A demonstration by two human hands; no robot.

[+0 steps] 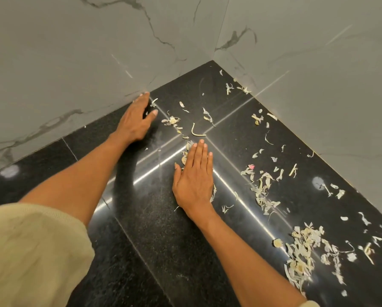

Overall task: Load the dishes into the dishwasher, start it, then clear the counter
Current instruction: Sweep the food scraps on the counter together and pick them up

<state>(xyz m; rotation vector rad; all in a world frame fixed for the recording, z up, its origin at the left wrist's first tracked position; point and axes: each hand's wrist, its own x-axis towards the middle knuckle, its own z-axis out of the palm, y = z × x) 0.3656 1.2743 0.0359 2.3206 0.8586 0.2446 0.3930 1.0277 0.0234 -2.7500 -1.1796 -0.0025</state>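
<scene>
Now, left hand: the left hand (135,119) reaches far forward to the foot of the left wall, fingers straight and held together, thumb spread toward the scraps; it holds nothing, and whether the palm touches the stone I cannot tell.
Right hand: the right hand (194,176) lies flat, palm down on the counter, fingers straight and side by side, thumb out to the left; it grips nothing, and a few scraps show at its fingertips and along both edges.
Arms: both forearms are bare and stretch from the lower edge toward the corner; a pale beige sleeve (30,251) covers the left upper arm at lower left.
Counter: the black polished counter (154,229) runs into a corner where two walls meet, with bright light streaks crossing its seams.
Peel scraps: pale vegetable peel scraps (301,255) are scattered over the counter, thickest in a heap at lower right, with a second clump (264,191) to the right of the right hand and thinner bits running up to the corner.
Between the hands: a small tuft (171,121) and a curved pale strip (196,131) lie just beyond the right fingertips, near the left thumb.
Pink bit: a tiny pink fragment (251,166) sits among the scraps to the right.
Walls: grey marble-veined wall tiles (75,52) rise behind the counter on both sides.
Containers: none in view.
</scene>
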